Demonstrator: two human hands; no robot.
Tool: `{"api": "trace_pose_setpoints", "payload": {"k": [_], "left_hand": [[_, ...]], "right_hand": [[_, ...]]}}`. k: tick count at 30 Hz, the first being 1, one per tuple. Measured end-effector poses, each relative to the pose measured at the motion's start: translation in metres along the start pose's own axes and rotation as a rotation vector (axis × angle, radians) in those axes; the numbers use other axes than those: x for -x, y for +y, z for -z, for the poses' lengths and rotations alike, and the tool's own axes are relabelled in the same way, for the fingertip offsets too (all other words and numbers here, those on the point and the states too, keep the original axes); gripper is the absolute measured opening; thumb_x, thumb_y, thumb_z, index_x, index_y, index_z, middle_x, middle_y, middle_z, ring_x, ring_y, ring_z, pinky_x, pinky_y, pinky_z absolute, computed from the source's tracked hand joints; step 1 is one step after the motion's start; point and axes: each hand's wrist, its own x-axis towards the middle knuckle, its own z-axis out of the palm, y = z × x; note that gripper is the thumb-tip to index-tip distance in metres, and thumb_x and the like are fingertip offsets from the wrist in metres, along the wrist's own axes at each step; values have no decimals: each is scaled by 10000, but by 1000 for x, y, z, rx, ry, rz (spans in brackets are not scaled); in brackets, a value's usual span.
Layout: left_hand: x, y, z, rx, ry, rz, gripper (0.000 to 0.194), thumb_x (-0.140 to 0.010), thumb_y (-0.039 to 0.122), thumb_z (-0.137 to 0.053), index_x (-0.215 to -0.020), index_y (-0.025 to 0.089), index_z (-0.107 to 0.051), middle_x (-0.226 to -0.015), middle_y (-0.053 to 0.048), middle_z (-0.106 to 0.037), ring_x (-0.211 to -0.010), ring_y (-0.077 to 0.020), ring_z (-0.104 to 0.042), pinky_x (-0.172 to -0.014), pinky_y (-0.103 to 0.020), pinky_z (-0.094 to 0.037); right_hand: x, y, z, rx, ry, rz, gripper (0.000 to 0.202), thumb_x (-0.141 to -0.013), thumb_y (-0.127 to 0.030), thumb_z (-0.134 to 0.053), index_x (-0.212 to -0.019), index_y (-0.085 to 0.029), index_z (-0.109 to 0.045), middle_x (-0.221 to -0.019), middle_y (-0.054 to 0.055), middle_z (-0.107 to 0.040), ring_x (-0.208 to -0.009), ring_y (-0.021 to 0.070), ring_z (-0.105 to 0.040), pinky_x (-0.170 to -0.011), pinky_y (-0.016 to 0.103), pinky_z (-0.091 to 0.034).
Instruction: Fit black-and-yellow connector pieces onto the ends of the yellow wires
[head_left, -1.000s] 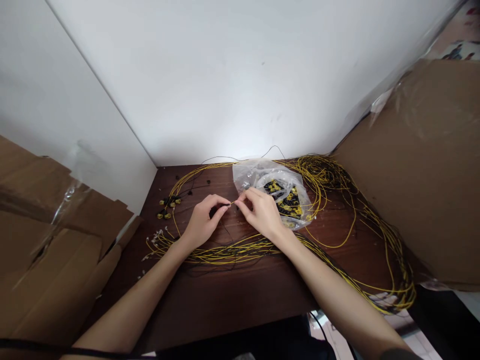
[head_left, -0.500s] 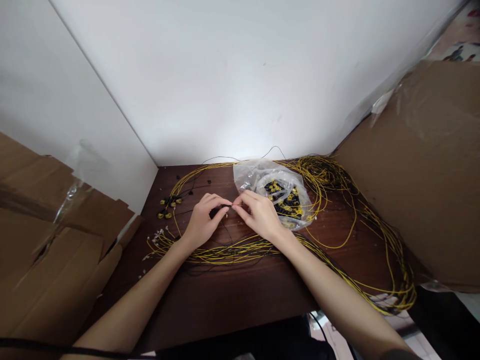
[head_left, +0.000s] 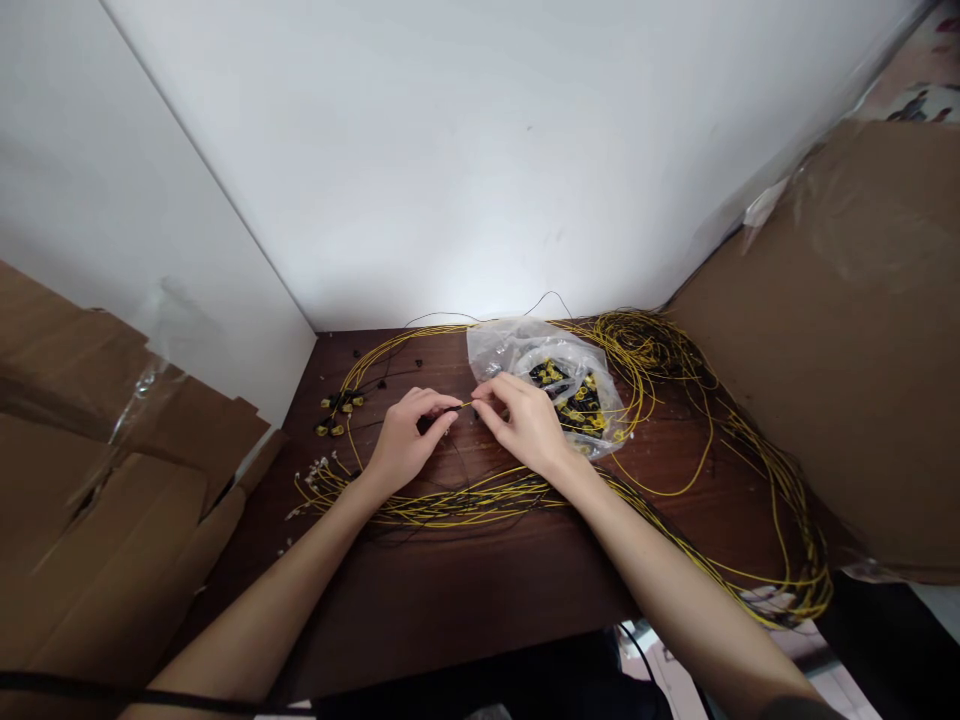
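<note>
My left hand (head_left: 409,435) pinches a small black piece, its kind too small to tell, between thumb and fingertips. A short stretch of yellow wire (head_left: 466,404) runs from that piece to my right hand (head_left: 523,420), whose thumb and forefinger are closed on it. Both hands are just above the dark wooden table (head_left: 450,590). Close behind my right hand is a clear plastic bag (head_left: 495,350) holding black and yellow connectors (head_left: 581,405). Below the hands lies a bundle of yellow and black wires (head_left: 450,505), with small white ends at the left.
Several black and yellow connectors (head_left: 341,405) lie left of my hands. A coil of yellow wire (head_left: 637,340) rests at the back right, more strands curving down the right side. Cardboard (head_left: 112,520) stands at left, another cardboard panel (head_left: 847,350) at right, a white wall (head_left: 480,160) behind.
My right hand has shifted slightly right, away from the left. More yellow wire now shows between the fingertips. My left hand has hardly moved.
</note>
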Motion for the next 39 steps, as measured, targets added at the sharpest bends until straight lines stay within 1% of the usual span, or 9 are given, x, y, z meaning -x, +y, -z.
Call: {"api": "trace_pose_setpoints", "payload": {"k": [3, 7, 10, 17, 20, 26, 29, 34, 39], "left_hand": [[0, 1, 0, 13, -18, -7, 149, -826, 211, -536, -900, 181, -662, -805, -48, -628, -788, -179, -538, -725, -306, -426], [-1, 2, 1, 13, -33, -5, 150, -825, 214, -536, -882, 187, -672, -806, -45, -642, -791, -182, -545, -737, -309, -427], [-1, 2, 1, 7, -38, -1, 160, -826, 223, -538, -900, 186, -676, -808, -45, -648, -791, -180, -548, -735, -303, -423], [0, -1, -1, 12, -18, 16, 208, -832, 235, -538, -993, 176, -655, -809, -45, -655, -778, -168, -560, -727, -292, -428], [1, -2, -1, 10, -7, 28, 203, -830, 231, -536, -981, 173, -657, -787, -43, -658, -764, -167, -566, -724, -292, -433], [1, -2, -1, 17, -20, 29, 196, -832, 227, -521, -961, 173, -658, -764, -38, -655, -750, -162, -574, -745, -295, -440], [1, 1, -1, 30, -26, 32, 198, -823, 257, -540, -965, 173, -650, -786, -39, -639, -748, -156, -572, -738, -286, -446], [1, 5, -1, 21, -38, 0, 286, -774, 267, -607, -1049, 189, -606, -781, -17, -594, -721, -138, -542, -703, -262, -447], [1, 3, 0, 36, -55, 22, 251, -808, 229, -553, -1044, 162, -603, -843, -42, -650, -772, -150, -576, -756, -278, -448]], "right_hand": [[1, -2, -2, -3, -51, 42, 122, -871, -245, -497, -919, -194, -597, -877, 23, -622, -751, 133, -565, -671, 227, -401], [1, -1, -3, 22, -89, 39, 120, -878, -233, -486, -844, -190, -592, -847, 19, -618, -708, 124, -551, -654, 226, -390], [1, 0, -1, 29, -62, 7, 105, -866, -224, -503, -816, -193, -590, -829, 15, -623, -709, 130, -554, -657, 232, -385], [-2, 3, 2, -4, 61, -55, 102, -848, -198, -504, -785, -186, -584, -768, 12, -610, -685, 139, -548, -663, 241, -397], [-1, 4, 0, -22, 49, -45, 99, -849, -200, -500, -797, -186, -584, -780, 12, -614, -678, 138, -550, -652, 240, -399], [1, 1, -4, -50, -21, 45, 112, -857, -208, -505, -915, -194, -599, -847, 18, -624, -704, 130, -561, -635, 229, -396], [2, 0, -4, -45, -19, 44, 107, -863, -219, -497, -873, -188, -599, -838, 19, -622, -680, 125, -551, -623, 230, -393], [2, 0, -4, -107, 40, -1, 89, -842, -197, -509, -826, -179, -595, -802, 20, -620, -712, 137, -558, -655, 242, -407], [-1, -2, -4, -275, 57, -30, 71, -808, -180, -538, -781, -171, -603, -741, 4, -617, -633, 109, -531, -569, 213, -393]]}}
